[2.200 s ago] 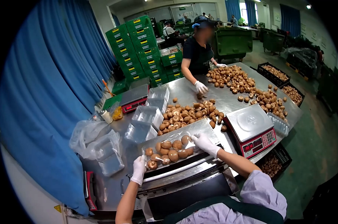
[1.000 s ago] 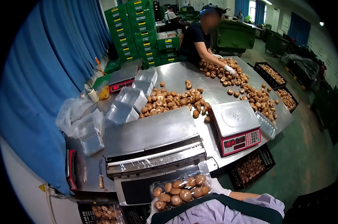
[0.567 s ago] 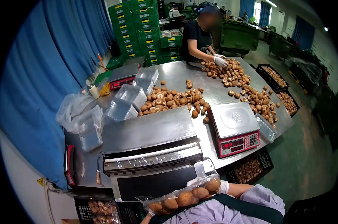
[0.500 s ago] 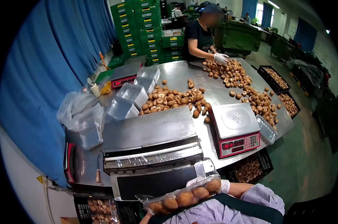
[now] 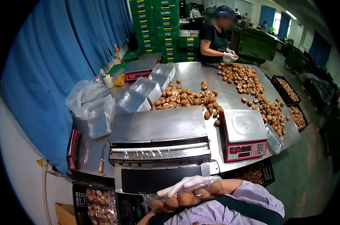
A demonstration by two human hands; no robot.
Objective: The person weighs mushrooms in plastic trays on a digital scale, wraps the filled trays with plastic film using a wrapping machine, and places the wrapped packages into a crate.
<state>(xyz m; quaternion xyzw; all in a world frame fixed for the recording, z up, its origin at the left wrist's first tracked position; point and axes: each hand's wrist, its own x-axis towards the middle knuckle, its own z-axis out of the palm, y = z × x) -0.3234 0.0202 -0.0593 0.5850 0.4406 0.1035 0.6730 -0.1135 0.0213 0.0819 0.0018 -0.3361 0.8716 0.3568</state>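
A film-wrapped tray of brown mushrooms (image 5: 185, 199) is at my chest, slanting up to the right. My right hand (image 5: 188, 183), in a white glove, bends over its upper edge, fingers pointing left and pressed on the film. Of my left arm, the forearm (image 5: 146, 217) shows, ending below the tray's left end; the tray hides that hand's fingers. Just beyond is the wrapping machine (image 5: 158, 152), with a film roll across it and a dark plate (image 5: 160, 179) at its front.
A digital scale (image 5: 245, 127) stands to the right, near mushroom piles (image 5: 190, 98). Clear plastic trays (image 5: 134, 100) and a knife (image 5: 101, 161) are left. A black crate (image 5: 81, 204) holds wrapped packs below. Across the table (image 5: 203, 77), a co-worker (image 5: 215, 43) wears white gloves.
My right hand has moved left from the tray's right end, over its top edge. The co-worker's gloved hands have come up off the mushrooms and together. The whole view has shifted slightly.
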